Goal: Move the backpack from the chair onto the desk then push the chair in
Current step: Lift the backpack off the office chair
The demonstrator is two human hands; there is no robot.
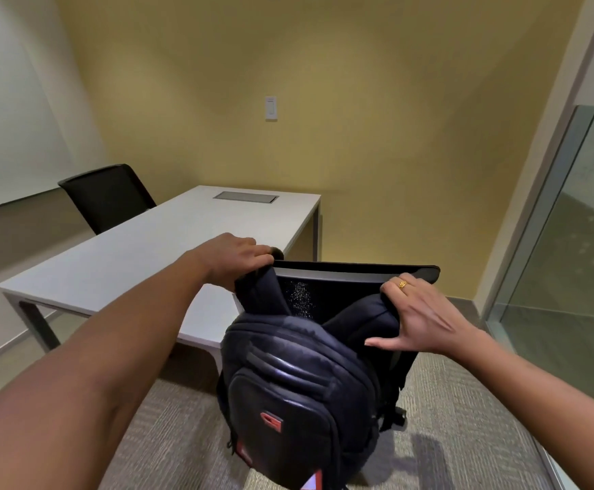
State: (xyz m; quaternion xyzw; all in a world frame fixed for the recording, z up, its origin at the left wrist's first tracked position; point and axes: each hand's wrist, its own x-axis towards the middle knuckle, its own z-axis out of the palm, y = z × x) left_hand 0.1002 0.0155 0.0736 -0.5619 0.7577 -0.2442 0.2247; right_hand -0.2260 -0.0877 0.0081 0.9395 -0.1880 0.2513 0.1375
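Note:
A black backpack (288, 376) with red marks hangs over the back of a black chair (359, 272), its two shoulder straps looped over the chair's top edge. My left hand (235, 258) is closed around the left strap at the chair's top left corner. My right hand (419, 320) grips the right strap just under the top edge, thumb spread out and a gold ring on one finger. The white desk (147, 256) stands just beyond and left of the chair. The chair's seat is hidden behind the backpack.
A second black chair (106, 196) stands at the desk's far left side. A grey hatch (246, 197) is set into the desk's far end. A glass wall (564, 242) runs along the right. Grey carpet (465, 419) covers the floor around the chair.

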